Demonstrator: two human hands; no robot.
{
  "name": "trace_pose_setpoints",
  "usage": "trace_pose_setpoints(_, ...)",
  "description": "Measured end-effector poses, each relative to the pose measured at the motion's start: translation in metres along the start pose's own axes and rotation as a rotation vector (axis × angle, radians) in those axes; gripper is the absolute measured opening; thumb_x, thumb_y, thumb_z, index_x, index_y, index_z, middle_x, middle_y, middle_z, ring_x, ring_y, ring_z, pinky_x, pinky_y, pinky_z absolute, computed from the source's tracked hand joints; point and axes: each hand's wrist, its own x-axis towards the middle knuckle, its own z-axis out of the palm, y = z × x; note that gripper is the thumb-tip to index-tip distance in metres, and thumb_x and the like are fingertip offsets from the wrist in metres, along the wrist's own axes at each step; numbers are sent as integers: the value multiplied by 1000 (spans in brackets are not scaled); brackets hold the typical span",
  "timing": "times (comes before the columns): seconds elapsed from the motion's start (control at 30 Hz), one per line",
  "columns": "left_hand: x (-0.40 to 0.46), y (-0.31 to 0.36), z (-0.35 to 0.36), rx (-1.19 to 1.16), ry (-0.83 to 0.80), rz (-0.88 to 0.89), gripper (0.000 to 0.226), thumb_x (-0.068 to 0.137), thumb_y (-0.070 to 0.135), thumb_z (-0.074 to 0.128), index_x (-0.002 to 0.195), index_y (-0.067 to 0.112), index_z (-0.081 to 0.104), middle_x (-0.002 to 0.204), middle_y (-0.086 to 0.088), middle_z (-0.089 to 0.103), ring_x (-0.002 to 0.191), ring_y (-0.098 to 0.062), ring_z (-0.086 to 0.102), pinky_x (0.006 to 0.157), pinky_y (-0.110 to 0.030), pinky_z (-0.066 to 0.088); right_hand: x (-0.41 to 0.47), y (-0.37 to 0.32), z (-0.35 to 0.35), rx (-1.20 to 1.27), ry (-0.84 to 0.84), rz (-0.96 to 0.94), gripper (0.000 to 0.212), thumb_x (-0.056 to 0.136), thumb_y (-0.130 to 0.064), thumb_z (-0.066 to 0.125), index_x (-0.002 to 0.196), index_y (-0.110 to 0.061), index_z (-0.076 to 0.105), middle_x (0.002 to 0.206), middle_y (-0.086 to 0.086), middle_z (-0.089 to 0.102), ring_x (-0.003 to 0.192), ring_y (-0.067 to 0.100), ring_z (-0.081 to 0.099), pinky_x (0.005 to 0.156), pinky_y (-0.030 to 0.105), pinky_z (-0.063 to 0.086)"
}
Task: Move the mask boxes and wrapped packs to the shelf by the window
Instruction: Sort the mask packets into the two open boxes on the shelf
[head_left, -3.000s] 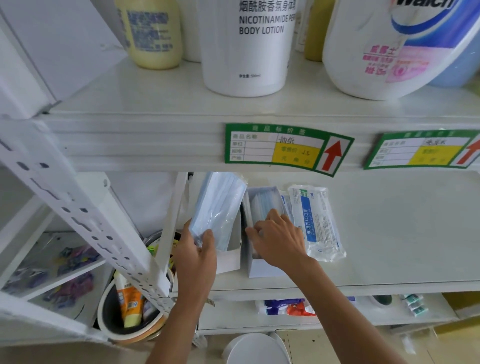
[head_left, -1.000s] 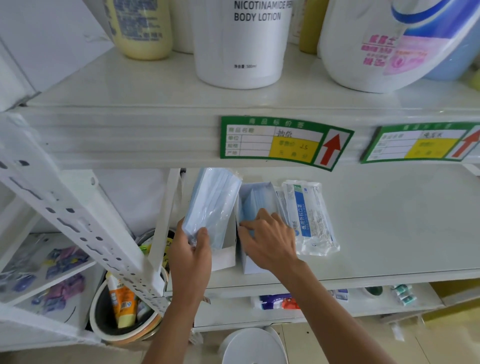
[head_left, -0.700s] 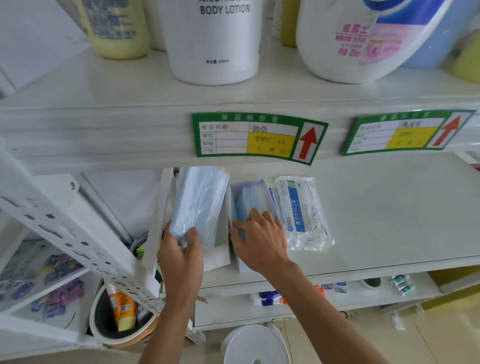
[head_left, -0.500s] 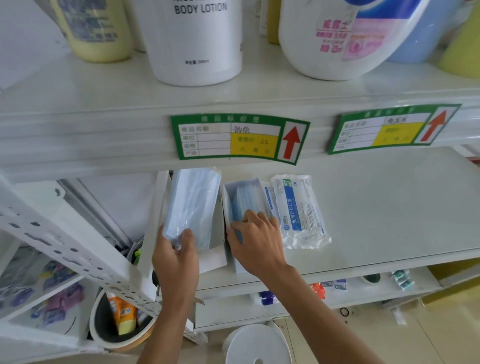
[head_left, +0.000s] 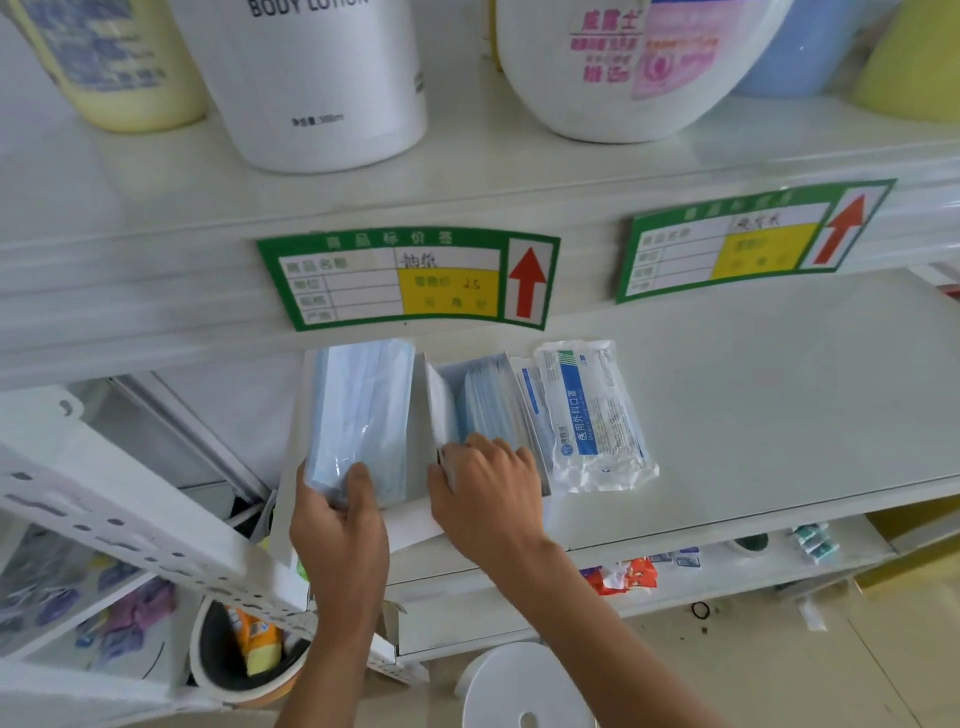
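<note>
On the white middle shelf (head_left: 753, 415) my left hand (head_left: 337, 525) grips the near end of a clear-wrapped pack of pale blue masks (head_left: 358, 410), which stands in an open white mask box (head_left: 410, 519) at the shelf's left end. Right beside it my right hand (head_left: 488, 499) holds the near edge of a second open white box (head_left: 441, 410) filled with blue masks (head_left: 488, 400). A sealed wrapped pack with a blue-and-white label (head_left: 592, 415) lies flat against that box's right side.
The shelf above carries a white body-lotion bottle (head_left: 317, 78), a yellow bottle (head_left: 119, 57) and a large white jug (head_left: 639, 62), with green price tags (head_left: 405, 280) on its edge. A perforated white upright (head_left: 130, 519) crosses at left; a bucket (head_left: 234, 654) and small items sit below.
The view has drifted, so the shelf contents appear further left in frame. Both hands have stayed on the wrapped pack and the second box, with only slight shifts of the fingers.
</note>
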Motion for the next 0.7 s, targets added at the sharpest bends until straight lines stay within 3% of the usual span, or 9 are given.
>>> trace_pose_setpoints(0.2,-1,3,-1,9,3,-9,27,100,16,63,124,4,59,100,-5,70,86,-4,67,61,-5,48,26,15,-13,0,-92,90,43,101,-35,40,72,-11,60,75,3,63,78,24,61,74,38,55)
trace_pose_setpoints(0.33,0,3,-2,8,-8,-4,31,100,15,62,129,6,59,101,4,71,84,8,65,66,-11,54,30,17,-12,-35,-102,106,41,101,-35,38,67,-15,50,73,2,60,75,25,60,68,35,48)
trace_pose_setpoints(0.43,0,3,-2,11,-13,7,34,100,14,62,132,4,58,102,16,68,88,13,64,75,-20,58,28,15,-7,-71,-86,99,51,100,-47,35,66,-15,55,69,2,59,74,24,59,69,36,51)
trace_pose_setpoints(0.57,0,4,-3,1,-23,32,36,100,11,61,135,1,57,102,10,70,89,12,65,70,-3,47,26,13,-3,-107,-89,86,60,98,-60,32,65,-17,59,66,0,58,72,22,56,66,34,48)
trace_pose_setpoints(0.7,-1,7,-3,-8,-25,49,34,101,12,60,135,6,56,110,-1,70,95,9,65,71,-4,49,30,20,-6,-71,-110,114,50,100,-50,39,72,-16,62,68,-1,59,74,24,58,64,34,44)
